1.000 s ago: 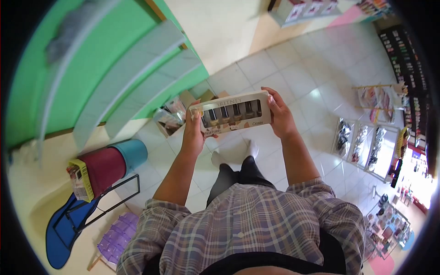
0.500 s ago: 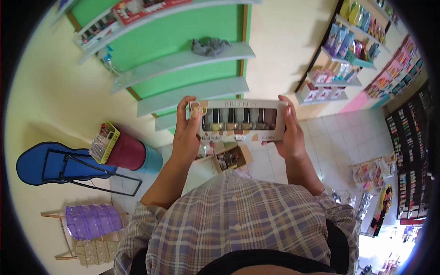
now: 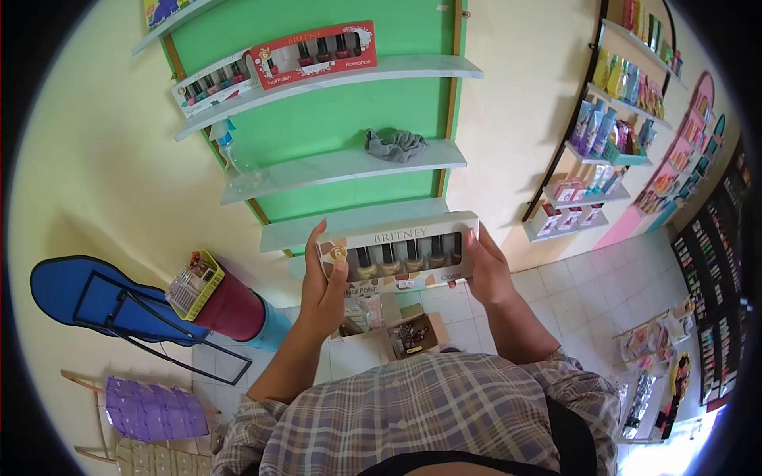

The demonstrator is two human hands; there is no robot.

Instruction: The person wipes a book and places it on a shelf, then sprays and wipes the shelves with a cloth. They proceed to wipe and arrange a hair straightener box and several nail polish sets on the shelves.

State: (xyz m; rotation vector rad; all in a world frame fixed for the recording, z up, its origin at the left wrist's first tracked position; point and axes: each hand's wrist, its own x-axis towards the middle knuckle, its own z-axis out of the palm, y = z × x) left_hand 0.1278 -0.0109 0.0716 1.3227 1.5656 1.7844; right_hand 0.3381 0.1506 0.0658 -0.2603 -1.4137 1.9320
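Observation:
Between my two hands is a white and brown boxed nail polish set (image 3: 397,236) marked "BRITNEY", its window showing several small bottles. My left hand (image 3: 324,293) grips the left end, thumb across the front. At the right end my right hand (image 3: 488,268) is closed round the edge, thumb on the front. The box tilts slightly, its right end higher. Behind it runs a lower shelf (image 3: 294,233) of a green-backed unit. Higher up, a red nail polish box (image 3: 315,55) stands beside a white nail polish box (image 3: 208,85).
A grey cloth (image 3: 395,145) and a spray bottle (image 3: 230,155) sit on the middle shelf. Below are an open cardboard box (image 3: 414,333), a maroon bin (image 3: 230,305) with a yellow basket (image 3: 194,284) on top, and a blue folding chair (image 3: 59,293). Stocked shelves (image 3: 587,198) hang at right.
The view has tilted up, so the upper shelf boxes show more fully. In the picture the nail polish box sits lower and has gone from nearly level to tilted, still in both hands.

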